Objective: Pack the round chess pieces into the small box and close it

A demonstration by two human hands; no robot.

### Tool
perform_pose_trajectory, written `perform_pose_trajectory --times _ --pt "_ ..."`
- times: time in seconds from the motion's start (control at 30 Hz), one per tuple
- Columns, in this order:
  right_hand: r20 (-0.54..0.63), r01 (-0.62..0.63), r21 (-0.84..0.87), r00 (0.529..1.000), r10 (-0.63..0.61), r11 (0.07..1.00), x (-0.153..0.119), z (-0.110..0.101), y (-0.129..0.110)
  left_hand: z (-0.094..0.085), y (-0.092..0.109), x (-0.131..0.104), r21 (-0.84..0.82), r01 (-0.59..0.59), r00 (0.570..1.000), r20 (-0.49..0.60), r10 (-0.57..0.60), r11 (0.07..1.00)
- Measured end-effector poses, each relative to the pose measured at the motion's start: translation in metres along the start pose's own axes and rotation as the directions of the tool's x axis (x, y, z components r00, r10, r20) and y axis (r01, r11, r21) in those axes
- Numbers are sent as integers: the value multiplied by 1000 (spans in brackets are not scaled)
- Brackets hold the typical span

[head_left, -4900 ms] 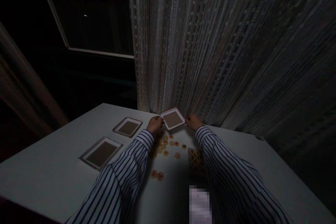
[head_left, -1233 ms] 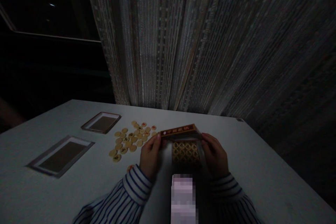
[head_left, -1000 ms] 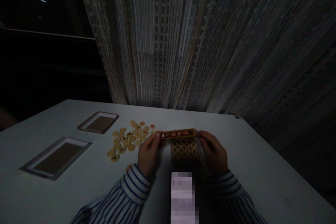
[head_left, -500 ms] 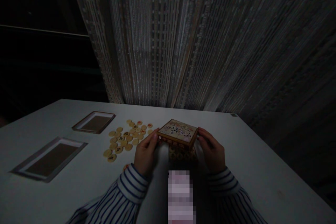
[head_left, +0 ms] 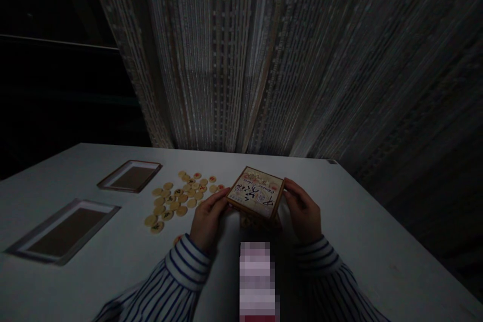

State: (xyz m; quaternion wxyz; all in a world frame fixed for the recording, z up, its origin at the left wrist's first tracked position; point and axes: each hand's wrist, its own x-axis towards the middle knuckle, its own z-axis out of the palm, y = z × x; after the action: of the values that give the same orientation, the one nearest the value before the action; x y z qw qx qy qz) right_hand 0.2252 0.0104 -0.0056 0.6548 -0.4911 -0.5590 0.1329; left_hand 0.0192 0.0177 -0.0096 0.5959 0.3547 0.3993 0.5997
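A square Chinese chess box (head_left: 257,192) is between my two hands, its printed top with black characters tilted toward me. My left hand (head_left: 207,216) grips its left edge, thumb along the top side. My right hand (head_left: 303,211) is closed on the right edge. Just under the box shows a dark patterned shape (head_left: 260,223), mostly hidden; I cannot tell whether it is part of the box or a separate thing. Left of my left hand, several round wooden chess pieces (head_left: 177,201) lie loosely spread, some marked in red or black.
Two shallow open trays or lids rest on the white table (head_left: 362,261): a brown-edged one (head_left: 141,190) farther back and a grey-edged one (head_left: 70,260) nearer. A string curtain (head_left: 234,60) hangs beyond the far edge. A pixelated patch covers the front middle.
The chess box has tipped toward me, so more of its top shows and less of its front side. Both hands stay on it. The view has shifted slightly.
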Motion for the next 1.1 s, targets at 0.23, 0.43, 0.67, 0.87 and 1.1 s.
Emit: perform_pose_trajectory --times 0.23,0.43,0.67,0.87,1.1 --pt "-16 -20 -29 1000 20 999 1 -2 1 -2 -1 1 155 -69 996 59 60 985" --pt "-39 -18 -7 999 17 1000 0 -2 -2 4 4 -2 144 -31 999 37 26 989" --pt "-87 -63 50 994 67 997 3 -4 -8 4 1 -3 69 -8 995 95 1 998" --pt "-84 -179 69 979 185 981 5 -6 -7 6 5 -5 100 -10 995 101 0 995" --pt "-2 -235 94 972 236 967 5 -6 4 4 5 -4 90 -52 996 71 45 995"
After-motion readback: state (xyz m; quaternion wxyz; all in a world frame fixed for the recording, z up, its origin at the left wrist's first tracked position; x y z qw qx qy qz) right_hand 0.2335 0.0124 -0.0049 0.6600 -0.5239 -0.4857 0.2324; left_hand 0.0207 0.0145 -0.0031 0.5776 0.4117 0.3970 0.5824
